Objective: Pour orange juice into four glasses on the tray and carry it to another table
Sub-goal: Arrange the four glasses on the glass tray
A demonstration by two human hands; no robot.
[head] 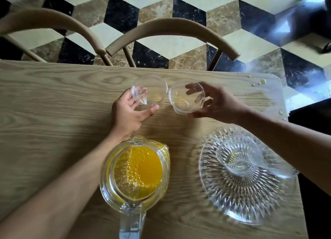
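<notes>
A glass jug point(136, 172) full of orange juice stands near the table's front edge, its handle toward me. To its right lies a round cut-glass tray point(240, 201) with one empty glass point(239, 155) on it. A second glass on the tray seems to sit under my right forearm, mostly hidden. Beyond the jug, my left hand point(129, 113) grips an empty clear glass point(149, 92). My right hand point(216, 104) grips another empty clear glass point(186, 96) beside it. Both glasses are at mid-table; I cannot tell whether they touch the wood.
The wooden table point(53, 113) ends at a rounded far-right corner with a few liquid drops point(262, 81). Two curved wooden chair backs point(172, 29) stand just past the far edge. Patterned tile floor lies beyond.
</notes>
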